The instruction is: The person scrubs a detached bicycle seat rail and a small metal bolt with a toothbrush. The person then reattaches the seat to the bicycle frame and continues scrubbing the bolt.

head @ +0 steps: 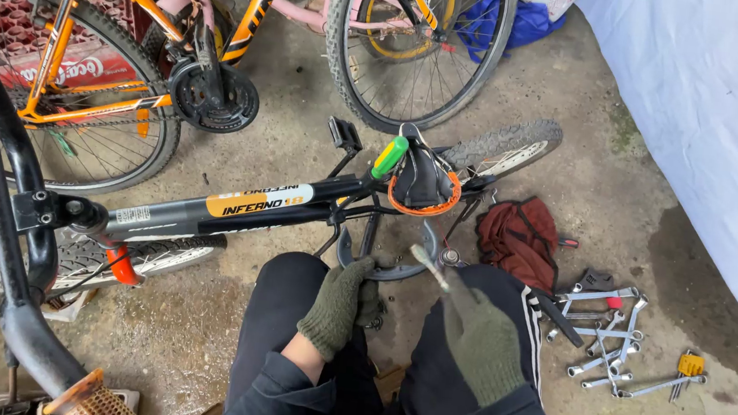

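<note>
Protruding tool above right hand's fingers

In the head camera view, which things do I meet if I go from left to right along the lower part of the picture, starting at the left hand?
Left hand in a green glove, right hand in a green glove holding a tool, red cloth, wrenches on the floor, yellow hex key set.

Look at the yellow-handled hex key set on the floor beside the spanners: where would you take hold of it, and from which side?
Grip the yellow-handled hex key set by its blocky yellow body, coming from above, fingers across its two long sides. The body is the widest part and lies flat on the concrete floor, while its thin metal keys splay downward, toward the spanners on its left.
</note>
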